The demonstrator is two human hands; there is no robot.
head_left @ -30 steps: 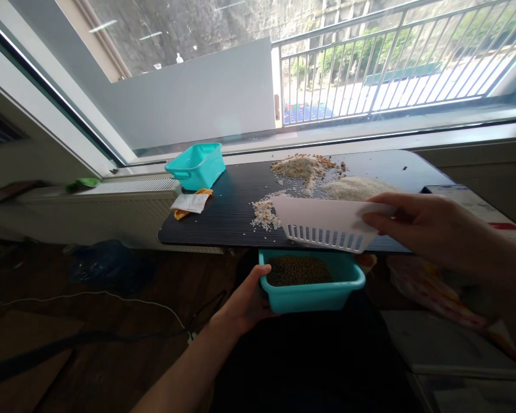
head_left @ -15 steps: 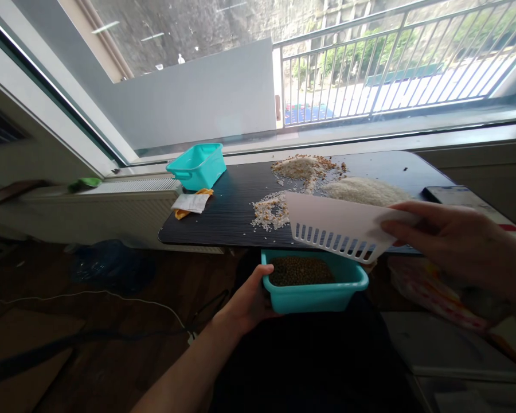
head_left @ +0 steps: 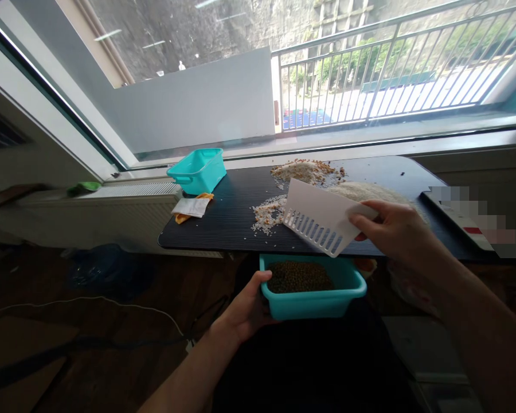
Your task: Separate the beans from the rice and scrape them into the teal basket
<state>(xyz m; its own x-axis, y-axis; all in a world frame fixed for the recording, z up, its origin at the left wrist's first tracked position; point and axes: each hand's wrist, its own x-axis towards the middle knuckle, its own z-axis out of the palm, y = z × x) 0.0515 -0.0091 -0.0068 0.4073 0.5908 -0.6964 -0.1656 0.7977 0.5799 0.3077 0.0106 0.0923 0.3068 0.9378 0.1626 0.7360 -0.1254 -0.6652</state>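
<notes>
My left hand [head_left: 245,310] grips the left end of a teal tub [head_left: 313,301] held just below the front edge of the black table [head_left: 223,226]; the tub holds small dark-green beans [head_left: 298,277]. My right hand [head_left: 393,229] is closed on a white slotted basket [head_left: 322,215], tilted with its slotted side facing me, over the table edge above the tub. A small heap of mixed grains [head_left: 267,211] lies just left of the basket. Behind are a white rice pile [head_left: 370,192] and a mixed pile [head_left: 303,170].
A second, empty teal tub [head_left: 198,170] stands at the table's back left, with a white and orange packet [head_left: 191,207] beside it. A radiator [head_left: 86,212] runs along the left under the window. A flat card or box [head_left: 464,215] lies at the table's right end. Cables cross the floor.
My right hand has swung the white basket left and back toward the small grain heap, tilting it steeper. The teal tub in my left hand has stayed nearly still.
</notes>
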